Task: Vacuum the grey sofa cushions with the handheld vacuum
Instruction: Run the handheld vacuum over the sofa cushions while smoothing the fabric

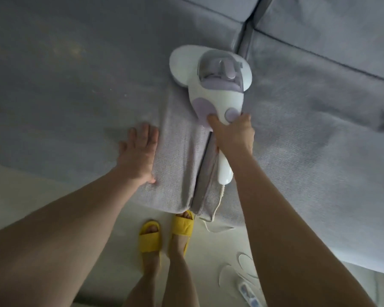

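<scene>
A white and lilac handheld vacuum (215, 83) lies head-down on the grey sofa, over the seam between the left seat cushion (75, 85) and the right seat cushion (308, 129). My right hand (233, 131) is shut on its handle, thumb near the lilac buttons. My left hand (140, 149) rests flat and open on the left cushion, beside the seam. The vacuum's white cord (217, 207) trails off the sofa's front edge.
Back cushions (333, 25) rise at the top right. Below the sofa edge is a pale floor (98, 229) with my feet in yellow slippers (151, 237). Loose cord loops and a power strip (248, 293) lie on the floor at the lower right.
</scene>
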